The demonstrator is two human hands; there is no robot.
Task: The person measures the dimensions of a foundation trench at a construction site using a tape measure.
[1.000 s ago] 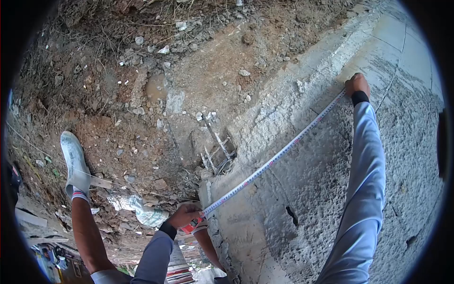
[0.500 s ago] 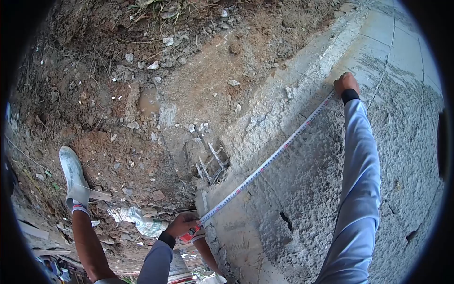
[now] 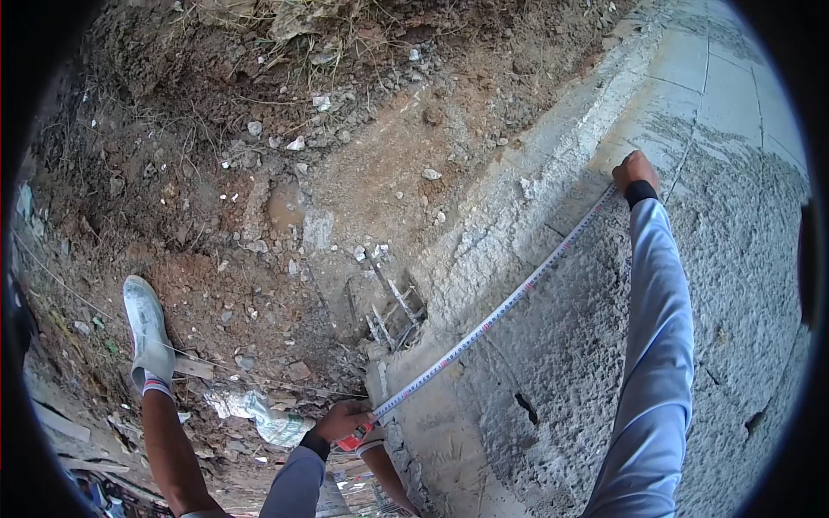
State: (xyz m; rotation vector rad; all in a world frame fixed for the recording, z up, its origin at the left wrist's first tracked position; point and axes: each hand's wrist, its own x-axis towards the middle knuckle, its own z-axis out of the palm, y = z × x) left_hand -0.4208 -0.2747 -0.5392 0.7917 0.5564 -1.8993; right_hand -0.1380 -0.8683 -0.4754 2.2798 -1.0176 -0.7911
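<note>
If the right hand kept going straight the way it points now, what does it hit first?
Right hand: probably the smooth concrete strip just ahead, with the rough ridge past it. Depth unclear from one view; it may already be touching the concrete.

Between the grips, the tape blade (image 3: 484, 326) is smooth – the concrete (image 3: 570, 345) beneath it matt, rough and pitted, smoother beyond the right hand (image 3: 637, 174). In the left hand (image 3: 343, 420), the case (image 3: 352, 440) looks like red plastic
</note>
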